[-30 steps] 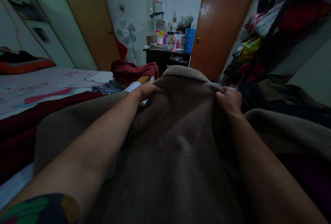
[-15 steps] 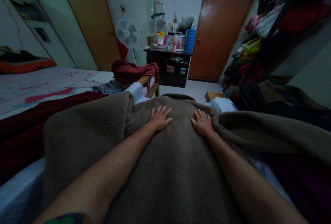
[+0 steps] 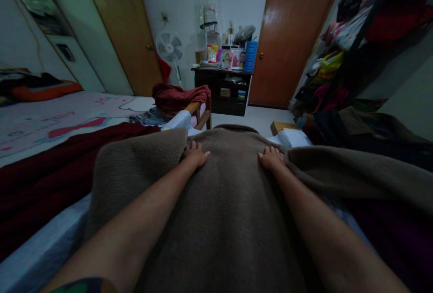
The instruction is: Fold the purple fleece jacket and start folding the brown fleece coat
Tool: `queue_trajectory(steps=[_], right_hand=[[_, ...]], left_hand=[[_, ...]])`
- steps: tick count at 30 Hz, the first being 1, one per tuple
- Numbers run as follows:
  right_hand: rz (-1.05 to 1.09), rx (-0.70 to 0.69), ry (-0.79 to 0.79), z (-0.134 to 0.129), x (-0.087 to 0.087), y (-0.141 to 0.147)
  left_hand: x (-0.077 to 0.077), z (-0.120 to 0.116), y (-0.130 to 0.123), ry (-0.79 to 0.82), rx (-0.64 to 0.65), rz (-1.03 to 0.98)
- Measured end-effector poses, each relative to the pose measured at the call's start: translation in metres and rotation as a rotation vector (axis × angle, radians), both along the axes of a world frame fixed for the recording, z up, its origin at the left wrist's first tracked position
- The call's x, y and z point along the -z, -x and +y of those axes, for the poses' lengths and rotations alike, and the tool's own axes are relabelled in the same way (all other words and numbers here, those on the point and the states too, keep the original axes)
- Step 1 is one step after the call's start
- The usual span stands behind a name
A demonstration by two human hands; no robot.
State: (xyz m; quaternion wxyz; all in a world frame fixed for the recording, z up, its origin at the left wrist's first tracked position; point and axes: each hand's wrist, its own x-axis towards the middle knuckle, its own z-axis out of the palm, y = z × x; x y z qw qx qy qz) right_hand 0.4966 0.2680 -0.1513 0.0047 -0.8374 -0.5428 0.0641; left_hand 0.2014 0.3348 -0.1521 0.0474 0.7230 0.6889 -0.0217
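Note:
A brown woolly coat [image 3: 233, 202] lies spread out before me, its collar at the far end. One of its sleeves [image 3: 345, 166] stretches out to the right, and a folded part rests on the left. My left hand [image 3: 196, 154] presses flat on the coat beside that left fold, fingers spread and partly hidden by the cloth edge. On the other side my right hand [image 3: 271, 157] lies palm down near the base of the right sleeve, its fingers apart. Neither hand grips anything.
Dark red cloth [image 3: 61, 162] and a pink printed bedspread [image 3: 43, 121] lie to the left. A maroon cloth [image 3: 179, 98] hangs over a wooden frame. Behind stand a fan [image 3: 169, 45] and a dark cabinet [image 3: 203, 87]. Dark clothes [image 3: 379, 135] are piled on the right.
Both hands have slid outward over the coat, the left one toward the left fold and the right one toward the sleeve. The left fold has shifted rightward in view.

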Motion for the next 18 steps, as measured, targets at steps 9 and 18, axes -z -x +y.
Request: queue_trajectory(steps=[9,18], right_hand=[[0.041,-0.231,-0.076,-0.052,0.012,0.046],[0.037,-0.041,0.050,-0.116,0.002,0.050]], left_hand=[[0.019,-0.048,0.011,-0.121,0.286,-0.052],[0.000,-0.130,0.018,-0.122,0.278,0.042]])
